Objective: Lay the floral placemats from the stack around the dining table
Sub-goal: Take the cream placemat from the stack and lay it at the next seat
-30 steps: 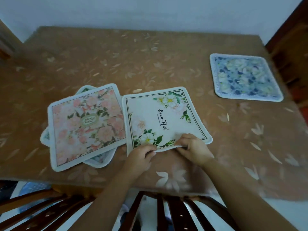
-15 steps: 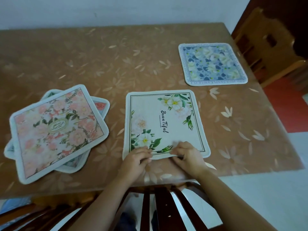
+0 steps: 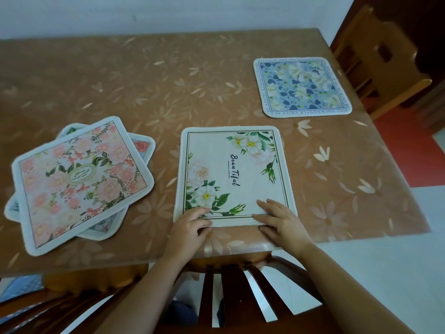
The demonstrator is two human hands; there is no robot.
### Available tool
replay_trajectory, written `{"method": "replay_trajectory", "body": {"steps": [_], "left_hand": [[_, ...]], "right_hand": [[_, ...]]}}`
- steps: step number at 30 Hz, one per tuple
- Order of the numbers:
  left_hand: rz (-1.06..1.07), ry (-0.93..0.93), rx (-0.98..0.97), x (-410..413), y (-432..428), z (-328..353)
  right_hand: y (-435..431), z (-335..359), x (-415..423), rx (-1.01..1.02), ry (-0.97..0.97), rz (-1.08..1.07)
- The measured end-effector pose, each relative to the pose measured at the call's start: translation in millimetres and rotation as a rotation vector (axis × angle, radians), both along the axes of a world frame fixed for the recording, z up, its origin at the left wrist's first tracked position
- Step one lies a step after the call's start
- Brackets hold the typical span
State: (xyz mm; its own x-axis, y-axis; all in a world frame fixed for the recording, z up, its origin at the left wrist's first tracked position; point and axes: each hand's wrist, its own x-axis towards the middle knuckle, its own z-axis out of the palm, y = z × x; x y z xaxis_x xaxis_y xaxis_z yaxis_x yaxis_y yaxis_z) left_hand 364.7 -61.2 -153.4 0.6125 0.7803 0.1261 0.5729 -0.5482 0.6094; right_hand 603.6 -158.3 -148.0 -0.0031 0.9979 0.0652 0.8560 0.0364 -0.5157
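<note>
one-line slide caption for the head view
Left hand and right hand rest on the white placemat at the table's near edge; blue placemat laid far right, stack at left.

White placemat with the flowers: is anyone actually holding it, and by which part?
Not held: the white placemat lies flat, unlifted. The left hand rests on its near left corner, the right hand lies flat on its near edge.

The white mat (image 3: 231, 174) reads "Beau Tiful" in script. On the blue mat (image 3: 302, 86), the near border — upside down — says "YOUR GENTLE SMILE IS".
</note>
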Motion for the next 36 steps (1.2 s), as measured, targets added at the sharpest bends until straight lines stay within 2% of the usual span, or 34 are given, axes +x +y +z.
{"method": "replay_trajectory", "body": {"steps": [11, 17, 22, 26, 36], "left_hand": [[-0.009, 0.075, 0.07, -6.8, 1.0, 0.7], [-0.055, 0.096, 0.143, -8.5, 0.0, 2.0], [0.078, 0.013, 0.019, -8.9, 1.4, 1.7], [0.105, -0.039, -0.075, -9.9, 5.5, 2.4], [0.073, -0.017, -0.097, -12.4, -4.7, 8.0]], "right_hand": [[0.1, -2.2, -0.2, 0.096, 0.02, -0.074], [0.7, -0.4, -0.9, 0.07, 0.068, -0.097], [-0.7, -3.9, 0.6, 0.029, 0.067, -0.092], [-0.8, -7.9, 0.7, 0.012, 0.089, -0.111], [3.1, -7.7, 4.8, 0.003, 0.023, -0.074]]}}
